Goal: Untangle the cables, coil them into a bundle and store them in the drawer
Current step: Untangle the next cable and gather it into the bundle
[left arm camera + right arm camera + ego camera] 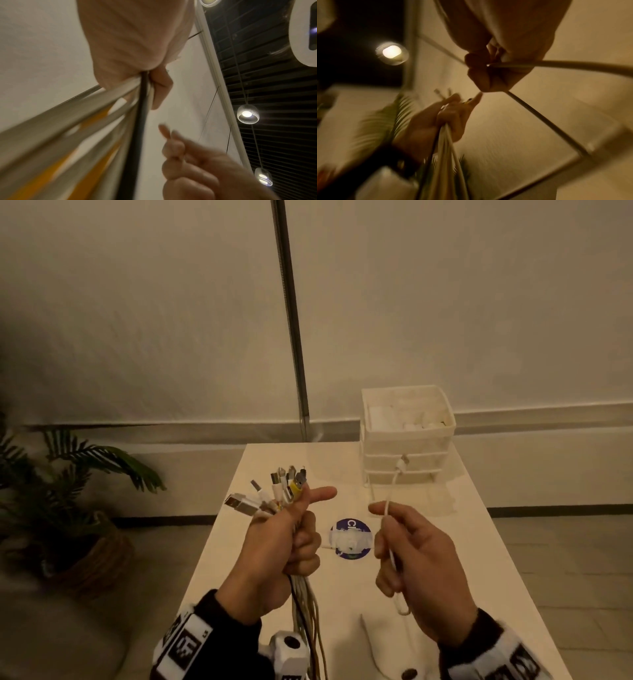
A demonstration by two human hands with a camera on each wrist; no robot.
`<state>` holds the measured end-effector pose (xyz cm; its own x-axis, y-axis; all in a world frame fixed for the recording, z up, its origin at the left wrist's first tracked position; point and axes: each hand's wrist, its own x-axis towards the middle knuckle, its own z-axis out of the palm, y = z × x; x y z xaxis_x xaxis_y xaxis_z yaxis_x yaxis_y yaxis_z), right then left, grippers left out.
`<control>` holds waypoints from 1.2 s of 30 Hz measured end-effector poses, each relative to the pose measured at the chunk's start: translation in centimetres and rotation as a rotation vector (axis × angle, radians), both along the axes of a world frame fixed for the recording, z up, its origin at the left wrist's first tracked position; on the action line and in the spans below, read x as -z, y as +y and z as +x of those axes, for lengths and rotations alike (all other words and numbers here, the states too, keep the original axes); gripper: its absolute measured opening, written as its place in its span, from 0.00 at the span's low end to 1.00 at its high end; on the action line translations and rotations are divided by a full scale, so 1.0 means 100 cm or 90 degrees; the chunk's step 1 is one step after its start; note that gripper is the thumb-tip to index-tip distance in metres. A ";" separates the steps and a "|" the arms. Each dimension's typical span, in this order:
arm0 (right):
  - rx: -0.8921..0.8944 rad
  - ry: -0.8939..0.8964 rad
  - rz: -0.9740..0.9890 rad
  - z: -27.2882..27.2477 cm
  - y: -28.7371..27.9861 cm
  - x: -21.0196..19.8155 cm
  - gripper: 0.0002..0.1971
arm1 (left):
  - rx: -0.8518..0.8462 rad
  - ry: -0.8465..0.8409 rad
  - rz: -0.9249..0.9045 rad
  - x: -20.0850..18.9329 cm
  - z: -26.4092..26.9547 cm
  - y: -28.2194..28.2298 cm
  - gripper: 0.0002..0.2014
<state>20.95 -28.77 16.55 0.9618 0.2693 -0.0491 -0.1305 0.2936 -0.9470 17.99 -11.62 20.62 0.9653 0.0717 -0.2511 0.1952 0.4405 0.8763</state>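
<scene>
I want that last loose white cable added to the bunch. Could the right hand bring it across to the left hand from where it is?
Probably yes. The right hand holds the white cable beside the left hand, which grips the bunch of cables. Nothing lies between them, and the left thumb sticks out, free.

White, yellow and one black among the cables gripped in the left fingers. Plain white cable pinched in the right fingers. Between the two, blue round sticker on cream bench. Beyond the fingertips, white drawer unit. Black-and-white square-patterned wristbands.
</scene>
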 end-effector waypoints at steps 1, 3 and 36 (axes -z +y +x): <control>-0.007 -0.094 -0.094 -0.008 0.008 -0.006 0.11 | 0.010 -0.002 -0.010 0.000 0.001 0.000 0.23; -0.003 -0.232 -0.229 -0.020 0.021 -0.009 0.11 | 0.031 -0.023 -0.025 0.001 0.000 0.002 0.23; -0.135 -0.084 -0.308 0.015 0.011 -0.035 0.18 | 0.106 -0.203 0.382 0.004 -0.007 -0.008 0.25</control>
